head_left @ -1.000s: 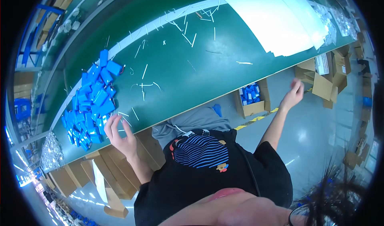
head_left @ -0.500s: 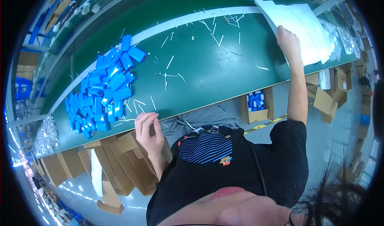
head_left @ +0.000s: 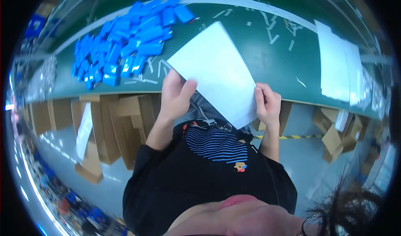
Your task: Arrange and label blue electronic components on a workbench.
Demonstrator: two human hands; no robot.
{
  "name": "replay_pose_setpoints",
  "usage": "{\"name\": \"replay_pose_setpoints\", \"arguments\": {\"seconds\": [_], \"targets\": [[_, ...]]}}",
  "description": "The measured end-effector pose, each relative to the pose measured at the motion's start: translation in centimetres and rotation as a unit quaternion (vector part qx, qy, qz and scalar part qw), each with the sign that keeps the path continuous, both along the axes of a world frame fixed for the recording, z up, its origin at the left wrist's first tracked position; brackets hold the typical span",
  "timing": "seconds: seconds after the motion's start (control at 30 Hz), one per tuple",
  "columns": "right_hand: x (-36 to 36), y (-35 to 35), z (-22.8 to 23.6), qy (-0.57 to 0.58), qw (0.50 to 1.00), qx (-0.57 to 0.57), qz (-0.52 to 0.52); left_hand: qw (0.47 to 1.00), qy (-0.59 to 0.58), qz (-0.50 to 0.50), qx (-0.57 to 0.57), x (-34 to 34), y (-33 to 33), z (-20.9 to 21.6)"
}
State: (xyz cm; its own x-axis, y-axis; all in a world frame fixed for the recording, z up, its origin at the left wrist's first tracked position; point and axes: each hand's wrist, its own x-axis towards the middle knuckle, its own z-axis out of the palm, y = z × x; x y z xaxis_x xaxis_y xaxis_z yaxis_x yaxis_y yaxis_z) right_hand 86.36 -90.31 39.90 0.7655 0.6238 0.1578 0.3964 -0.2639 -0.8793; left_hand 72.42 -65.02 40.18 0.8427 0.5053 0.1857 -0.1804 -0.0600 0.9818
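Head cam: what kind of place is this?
Likely a packing or assembly workshop. A long green workbench carries a heap of small blue packs and a stack of white sheets, with flattened cardboard boxes stored underneath. Both hands hold one white sheet.

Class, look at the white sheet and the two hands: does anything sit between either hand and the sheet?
Nothing visible does. The left hand and the right hand both already grip the white sheet directly, one at each lower edge, above the edge of the green table.
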Motion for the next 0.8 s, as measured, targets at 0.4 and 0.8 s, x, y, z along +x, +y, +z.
{"name": "replay_pose_setpoints", "arguments": {"seconds": [0.4,0.8], "targets": [[3.3,11.9,4.6,0.219,0.941,-0.020,0.257,0.995,0.011,0.083,-0.057,-1.5,-0.9,1.4],[4.8,14.2,-1.9,0.069,0.830,-0.123,0.540,0.955,0.117,0.178,0.205,-3.5,-3.3,-0.5]]}}
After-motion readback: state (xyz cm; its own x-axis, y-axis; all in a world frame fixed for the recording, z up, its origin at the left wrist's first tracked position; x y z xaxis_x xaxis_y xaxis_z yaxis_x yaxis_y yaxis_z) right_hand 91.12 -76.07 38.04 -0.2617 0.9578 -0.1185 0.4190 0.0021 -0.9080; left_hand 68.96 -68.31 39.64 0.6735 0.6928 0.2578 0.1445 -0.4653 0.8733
